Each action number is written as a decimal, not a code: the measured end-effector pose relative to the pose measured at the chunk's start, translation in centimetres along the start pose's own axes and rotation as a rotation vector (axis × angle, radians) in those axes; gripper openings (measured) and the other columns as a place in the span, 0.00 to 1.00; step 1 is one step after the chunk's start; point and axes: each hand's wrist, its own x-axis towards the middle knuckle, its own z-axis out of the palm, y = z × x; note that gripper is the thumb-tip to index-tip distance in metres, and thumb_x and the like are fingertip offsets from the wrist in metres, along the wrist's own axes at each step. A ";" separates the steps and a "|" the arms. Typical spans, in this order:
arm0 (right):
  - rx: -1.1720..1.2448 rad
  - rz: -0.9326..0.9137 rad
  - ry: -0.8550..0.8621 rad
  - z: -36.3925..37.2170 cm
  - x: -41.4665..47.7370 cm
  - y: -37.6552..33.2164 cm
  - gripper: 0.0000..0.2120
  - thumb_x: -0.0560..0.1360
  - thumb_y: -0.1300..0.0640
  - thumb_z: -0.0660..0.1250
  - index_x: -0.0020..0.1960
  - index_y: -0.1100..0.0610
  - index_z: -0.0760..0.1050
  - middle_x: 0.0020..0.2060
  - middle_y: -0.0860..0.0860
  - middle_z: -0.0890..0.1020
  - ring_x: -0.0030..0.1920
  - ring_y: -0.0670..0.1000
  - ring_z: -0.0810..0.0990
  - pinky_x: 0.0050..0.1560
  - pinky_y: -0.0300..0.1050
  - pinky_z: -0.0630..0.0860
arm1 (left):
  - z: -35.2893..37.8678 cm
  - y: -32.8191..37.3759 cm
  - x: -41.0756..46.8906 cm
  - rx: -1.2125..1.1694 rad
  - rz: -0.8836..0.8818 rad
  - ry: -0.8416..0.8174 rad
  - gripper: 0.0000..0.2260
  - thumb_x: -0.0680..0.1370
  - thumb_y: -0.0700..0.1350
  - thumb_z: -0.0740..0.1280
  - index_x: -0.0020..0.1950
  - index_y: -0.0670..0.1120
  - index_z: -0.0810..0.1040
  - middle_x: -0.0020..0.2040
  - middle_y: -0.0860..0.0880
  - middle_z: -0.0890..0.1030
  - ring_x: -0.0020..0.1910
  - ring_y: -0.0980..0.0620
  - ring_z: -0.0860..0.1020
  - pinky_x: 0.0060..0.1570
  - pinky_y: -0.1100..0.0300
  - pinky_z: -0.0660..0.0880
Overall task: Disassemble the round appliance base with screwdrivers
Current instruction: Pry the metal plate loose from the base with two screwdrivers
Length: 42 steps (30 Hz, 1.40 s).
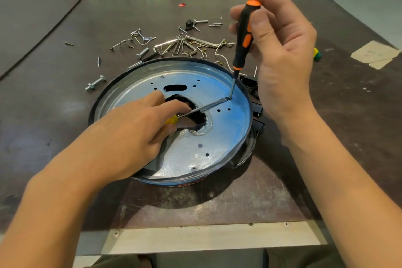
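One orange-black screwdriver (242, 35); one yellow-handled screwdriver (207, 107); one round base (226, 135); two hands — left (134, 128), right (282, 50).

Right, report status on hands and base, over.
Left hand grips yellow screwdriver, shaft low across round base. Right hand holds orange-black screwdriver upright, tips meeting near right rim. Loose screws, hex keys behind base, clear of work.

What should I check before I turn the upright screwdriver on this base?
1. Right hand grips the orange-black screwdriver, near upright: ok.
2. Its tip seated in a screw head: cannot tell.
3. Left hand holds the yellow-handled screwdriver, blade low, meeting that tip: ok.
4. Round base rests on the table: ok.
5. Loose screws lie behind the base, apart from both hands: ok.
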 end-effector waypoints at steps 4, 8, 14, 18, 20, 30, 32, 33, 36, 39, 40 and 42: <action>-0.033 0.007 0.017 0.1 0.0 -0.1 0.12 0.82 0.68 0.64 0.65 0.66 0.73 0.50 0.56 0.79 0.52 0.52 0.77 0.56 0.51 0.76 | 0.0 0.0 0.0 -0.003 0.006 0.001 0.17 0.80 0.53 0.56 0.69 0.65 0.64 0.50 0.57 0.71 0.41 0.52 0.74 0.41 0.48 0.76; -0.074 -0.027 0.002 -0.1 0.1 0.0 0.14 0.80 0.68 0.68 0.65 0.64 0.74 0.49 0.54 0.80 0.50 0.47 0.78 0.58 0.50 0.77 | 0.0 0.0 0.0 -0.005 0.011 -0.003 0.18 0.80 0.54 0.55 0.69 0.65 0.63 0.50 0.57 0.71 0.40 0.53 0.74 0.40 0.48 0.76; 0.014 0.020 0.005 0.0 -0.1 -0.1 0.11 0.83 0.66 0.62 0.65 0.67 0.73 0.50 0.59 0.79 0.51 0.55 0.78 0.54 0.53 0.77 | 0.0 0.0 0.1 0.006 0.008 0.002 0.17 0.80 0.53 0.56 0.69 0.64 0.64 0.50 0.56 0.71 0.41 0.51 0.74 0.41 0.48 0.76; -0.086 -0.038 0.030 -0.1 0.2 0.0 0.14 0.78 0.66 0.71 0.62 0.65 0.75 0.46 0.52 0.78 0.47 0.46 0.77 0.53 0.52 0.78 | 0.0 0.0 0.0 0.009 0.008 0.000 0.17 0.80 0.53 0.56 0.69 0.65 0.63 0.51 0.56 0.71 0.41 0.52 0.74 0.40 0.48 0.76; -0.062 -0.030 0.024 -0.4 0.3 0.2 0.13 0.81 0.67 0.67 0.65 0.65 0.74 0.48 0.54 0.80 0.50 0.49 0.79 0.55 0.52 0.79 | -0.1 0.0 0.0 0.007 0.002 -0.004 0.18 0.80 0.53 0.56 0.69 0.65 0.63 0.51 0.56 0.71 0.41 0.52 0.74 0.41 0.48 0.76; -0.090 -0.032 0.067 -0.2 0.2 0.1 0.13 0.77 0.68 0.72 0.61 0.66 0.76 0.47 0.53 0.79 0.48 0.48 0.78 0.55 0.47 0.78 | 0.1 -0.2 0.2 -0.001 0.004 -0.014 0.21 0.77 0.61 0.47 0.69 0.65 0.64 0.48 0.58 0.70 0.40 0.53 0.74 0.38 0.49 0.76; -0.055 -0.027 0.058 -0.3 0.2 0.0 0.12 0.80 0.69 0.66 0.64 0.66 0.75 0.49 0.57 0.81 0.49 0.57 0.82 0.55 0.54 0.80 | 0.1 -0.1 0.2 0.009 -0.002 -0.022 0.21 0.77 0.61 0.47 0.69 0.66 0.63 0.50 0.57 0.71 0.43 0.50 0.76 0.40 0.48 0.77; -0.034 -0.015 0.057 -0.3 0.2 0.0 0.12 0.82 0.69 0.63 0.65 0.65 0.75 0.50 0.59 0.81 0.50 0.62 0.83 0.56 0.56 0.80 | 0.0 -0.1 0.2 0.007 -0.002 -0.026 0.21 0.77 0.61 0.47 0.69 0.66 0.63 0.50 0.57 0.71 0.44 0.48 0.77 0.41 0.47 0.77; 0.014 0.019 0.068 -0.2 0.1 0.1 0.11 0.83 0.67 0.61 0.65 0.64 0.75 0.51 0.59 0.82 0.51 0.63 0.82 0.59 0.60 0.79 | -0.2 0.0 0.1 0.004 -0.003 -0.031 0.20 0.78 0.60 0.48 0.70 0.66 0.63 0.51 0.57 0.71 0.46 0.48 0.77 0.42 0.47 0.77; -0.037 -0.002 0.081 0.0 0.2 0.0 0.11 0.81 0.66 0.67 0.62 0.65 0.76 0.49 0.54 0.80 0.51 0.49 0.79 0.57 0.51 0.78 | -0.1 0.0 0.1 0.003 -0.001 -0.021 0.18 0.79 0.57 0.52 0.69 0.66 0.62 0.50 0.57 0.71 0.44 0.49 0.77 0.42 0.47 0.77; -0.058 -0.015 0.082 0.0 0.3 0.0 0.12 0.79 0.67 0.69 0.62 0.65 0.76 0.48 0.52 0.80 0.49 0.46 0.78 0.56 0.47 0.77 | -0.1 0.0 0.1 0.002 0.001 -0.017 0.18 0.79 0.56 0.53 0.69 0.66 0.62 0.50 0.57 0.71 0.44 0.49 0.76 0.42 0.48 0.76; -0.082 -0.028 0.078 -0.2 0.4 0.1 0.13 0.78 0.67 0.70 0.62 0.64 0.76 0.48 0.51 0.80 0.48 0.45 0.78 0.55 0.45 0.77 | -0.2 0.1 0.1 0.003 0.000 -0.013 0.18 0.79 0.56 0.53 0.69 0.65 0.63 0.50 0.57 0.71 0.43 0.50 0.76 0.42 0.48 0.76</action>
